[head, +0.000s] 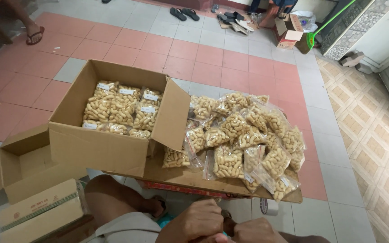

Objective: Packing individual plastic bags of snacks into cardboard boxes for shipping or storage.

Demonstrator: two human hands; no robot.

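Tiled floor (230, 63), pink and grey. Low wooden counter (181, 177): open cardboard box (96, 148) at left, part-filled with bagged snacks (122, 108); loose pile of snack bags (244, 139) at right. Near edge: left hand (196, 222) and right hand (255, 231) closed together, contents hidden.

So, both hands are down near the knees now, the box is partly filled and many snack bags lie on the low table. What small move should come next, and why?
Probably the right hand should reach up for the nearest clear bag in the pile. Both it and the left hand are clasped together, apparently empty. The open cardboard box holds packed bags but is not full, and loose bags remain on the wooden board.
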